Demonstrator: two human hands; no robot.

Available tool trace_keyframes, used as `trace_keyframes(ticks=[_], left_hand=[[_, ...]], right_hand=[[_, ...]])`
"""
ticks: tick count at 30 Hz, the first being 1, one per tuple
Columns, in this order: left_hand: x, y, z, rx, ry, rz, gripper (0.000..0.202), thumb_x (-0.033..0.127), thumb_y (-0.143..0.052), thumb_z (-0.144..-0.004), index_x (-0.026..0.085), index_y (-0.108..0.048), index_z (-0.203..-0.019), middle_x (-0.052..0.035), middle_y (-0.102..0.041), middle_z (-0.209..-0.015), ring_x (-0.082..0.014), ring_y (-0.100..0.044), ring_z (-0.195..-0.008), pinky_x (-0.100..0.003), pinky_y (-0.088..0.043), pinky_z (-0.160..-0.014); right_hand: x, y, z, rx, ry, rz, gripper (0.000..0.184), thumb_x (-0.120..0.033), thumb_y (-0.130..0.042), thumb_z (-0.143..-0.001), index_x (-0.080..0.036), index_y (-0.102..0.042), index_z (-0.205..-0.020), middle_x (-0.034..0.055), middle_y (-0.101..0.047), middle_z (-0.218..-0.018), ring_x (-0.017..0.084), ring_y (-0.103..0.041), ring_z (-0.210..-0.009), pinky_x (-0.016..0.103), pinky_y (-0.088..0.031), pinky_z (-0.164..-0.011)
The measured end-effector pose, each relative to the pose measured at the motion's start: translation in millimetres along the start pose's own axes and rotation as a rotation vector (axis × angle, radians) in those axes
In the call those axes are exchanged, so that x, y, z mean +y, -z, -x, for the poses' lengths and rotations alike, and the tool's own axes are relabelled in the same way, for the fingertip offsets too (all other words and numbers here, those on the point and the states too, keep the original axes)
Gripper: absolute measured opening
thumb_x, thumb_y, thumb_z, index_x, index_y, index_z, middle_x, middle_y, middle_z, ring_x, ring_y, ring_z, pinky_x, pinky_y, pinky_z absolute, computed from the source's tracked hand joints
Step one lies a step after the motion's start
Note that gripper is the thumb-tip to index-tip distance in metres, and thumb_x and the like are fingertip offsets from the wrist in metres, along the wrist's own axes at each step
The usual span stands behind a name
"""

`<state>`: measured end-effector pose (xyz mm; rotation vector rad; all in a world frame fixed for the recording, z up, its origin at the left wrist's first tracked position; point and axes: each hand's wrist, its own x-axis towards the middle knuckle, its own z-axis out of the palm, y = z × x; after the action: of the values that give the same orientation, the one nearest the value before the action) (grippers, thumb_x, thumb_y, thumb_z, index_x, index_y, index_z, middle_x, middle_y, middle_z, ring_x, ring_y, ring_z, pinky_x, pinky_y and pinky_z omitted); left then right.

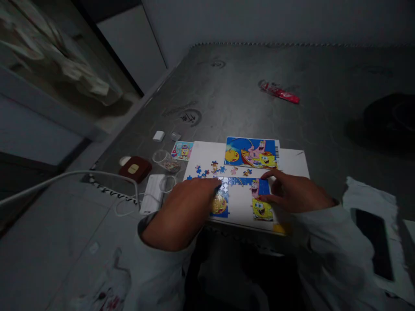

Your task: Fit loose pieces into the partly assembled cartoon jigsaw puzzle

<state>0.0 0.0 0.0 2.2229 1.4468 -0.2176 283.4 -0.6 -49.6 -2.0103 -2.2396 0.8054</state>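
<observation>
Partly joined: puzzle (pixel 262 209), middle unfilled toward near edge of board (pixel 207 151); loose pieces (pixel 214 166) unplaced. My right hand (pixel 296 192) touching puzzle, fingers apart; left hand (pixel 191 203) curled, grip unclear.

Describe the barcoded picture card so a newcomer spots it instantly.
On the grey surface lies a white board. At its far edge rests a cartoon picture card. Unlike the gapped puzzle nearer the camera, its image is whole, with a barcode at right.

The left hand (pixel 194 194) is held palm-down over the puzzle's (pixel 220 205) left side, its fingertips partly hidden. The right hand (pixel 293 190) is placed at its right edge, thumb (pixel 269 198) and index finger (pixel 271 172) parted.
</observation>
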Motion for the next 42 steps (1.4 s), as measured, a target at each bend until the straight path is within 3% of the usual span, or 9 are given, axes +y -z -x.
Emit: trace_keyframes(ticks=[5,13,18,26,30,37,42], left_hand=[[1.5,-0.9,-2.0,0.03,0.022,-0.031,0.044,0.019,-0.052,-0.101,0.03,-0.065,-0.141,-0.0086,-0.072,-0.137,-0.0295,-0.071,-0.118,-0.044,-0.056,-0.101],[5.1,-8.4,-6.2,-0.008,-0.058,-0.006,0.06,0.016,-0.063,-0.09,0.026,-0.058,-0.149,-0.007,-0.064,-0.15,-0.0309,-0.064,-0.133,-0.045,-0.052,-0.111],[7.4,-8.3,-6.6,-0.023,-0.056,-0.012,0.059,0.019,-0.066,-0.092,0.028,-0.058,-0.15,-0.0081,-0.066,-0.147,-0.0316,-0.064,-0.131,-0.048,-0.051,-0.111],[11.4,-7.1,-5.6,-0.013,0.0,-0.048,0.059,0.026,-0.072,-0.092,0.03,-0.059,-0.149,-0.0092,-0.069,-0.143,-0.0357,-0.067,-0.127,-0.052,-0.055,-0.106],[14.3,-5.9,-5.7,-0.026,-0.017,-0.055,0.057,0.026,-0.07,-0.093,0.029,-0.059,-0.15,-0.0097,-0.069,-0.142,-0.0354,-0.068,-0.126,-0.052,-0.056,-0.105],[13.5,-5.7,-6.8,-0.022,0.01,-0.058,0.057,0.027,-0.073,-0.092,0.03,-0.06,-0.148,-0.0082,-0.069,-0.143,-0.0348,-0.067,-0.127,-0.051,-0.055,-0.107],[13.9,-3.8,-5.8,-0.028,0.036,-0.088,0.053,0.028,-0.072,-0.093,0.031,-0.062,-0.145,-0.0088,-0.07,-0.142,-0.037,-0.068,-0.126,-0.053,-0.057,-0.103]], right_hand=[[2.0,-1.1,0.6,-0.01,0.003,0.026,0.044,-0.05,-0.073,-0.083,-0.028,-0.065,-0.12,0.0018,-0.078,-0.087,0.023,-0.074,-0.074,0.033,-0.049,-0.06],[-22.1,-4.6,1.0,-0.052,-0.023,0.101,0.054,-0.045,-0.076,-0.08,-0.033,-0.062,-0.131,0.0007,-0.08,-0.096,0.025,-0.074,-0.077,0.034,-0.047,-0.063],[-22.2,-9.3,2.4,-0.005,-0.014,0.103,0.053,-0.04,-0.076,-0.08,-0.031,-0.062,-0.129,0.0019,-0.079,-0.092,0.023,-0.072,-0.072,0.033,-0.046,-0.062],[-13.5,-5.5,1.3,-0.01,-0.069,0.046,0.049,-0.04,-0.079,-0.076,-0.033,-0.066,-0.123,-0.0036,-0.075,-0.076,0.019,-0.071,-0.065,0.027,-0.042,-0.054],[-17.6,-6.9,2.5,0.035,-0.07,0.087,0.047,-0.036,-0.079,-0.076,-0.032,-0.066,-0.121,-0.0037,-0.074,-0.076,0.018,-0.07,-0.064,0.027,-0.043,-0.055],[-10.5,-8.7,-2.1,-0.084,-0.09,0.04,0.05,-0.046,-0.076,-0.078,-0.033,-0.063,-0.125,-0.0026,-0.075,-0.079,0.02,-0.071,-0.067,0.029,-0.043,-0.055],[-14.5,-8.9,2.3,-0.008,-0.116,0.086,0.044,-0.039,-0.077,-0.079,-0.031,-0.065,-0.12,-0.003,-0.075,-0.076,0.02,-0.071,-0.066,0.029,-0.044,-0.057]])
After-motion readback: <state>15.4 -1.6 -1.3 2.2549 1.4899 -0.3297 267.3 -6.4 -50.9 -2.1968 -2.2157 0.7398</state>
